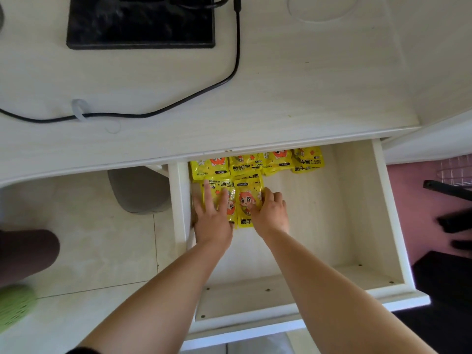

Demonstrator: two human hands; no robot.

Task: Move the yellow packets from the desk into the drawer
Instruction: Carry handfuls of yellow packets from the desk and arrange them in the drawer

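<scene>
Several yellow packets lie inside the open white drawer (383, 213). A row of them (258, 163) sits at the back, partly under the desk edge. In front, two more lie side by side. My left hand (213, 221) rests flat with spread fingers on the left packet (217, 186), close to the drawer's left wall. My right hand (270, 213) curls its fingers on the right packet (246, 198), which shows a cartoon figure. No packets show on the desk top (281, 85).
A black flat device (140, 21) and a black cable (178, 103) lie on the desk. A grey stool (139, 190) stands under the desk on the tiled floor. The drawer's right half is bare wood. Dark objects sit at the right on a pink surface.
</scene>
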